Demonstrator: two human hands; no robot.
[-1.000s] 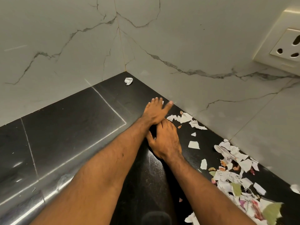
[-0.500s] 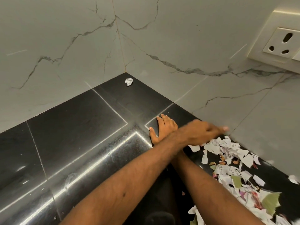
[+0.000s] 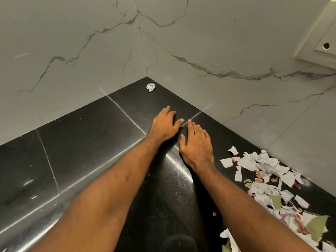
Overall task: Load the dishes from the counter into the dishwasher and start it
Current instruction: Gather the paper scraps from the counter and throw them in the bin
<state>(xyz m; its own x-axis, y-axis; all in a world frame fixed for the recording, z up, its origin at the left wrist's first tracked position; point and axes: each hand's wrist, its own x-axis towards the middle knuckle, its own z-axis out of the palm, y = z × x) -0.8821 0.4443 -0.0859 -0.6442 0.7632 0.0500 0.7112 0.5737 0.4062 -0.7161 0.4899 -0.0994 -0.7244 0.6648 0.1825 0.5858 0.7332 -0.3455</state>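
With my left hand (image 3: 164,124) and right hand (image 3: 197,146) spread empty over the counter (image 3: 87,142), a careless sweep could scatter the scraps (image 3: 263,170).

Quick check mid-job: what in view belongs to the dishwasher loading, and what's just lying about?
Job: counter, left hand, right hand, both open and holding nothing. No dishes or dishwasher in view.
Lying about: torn paper scraps at right, crumpled scrap in the corner, wall socket.
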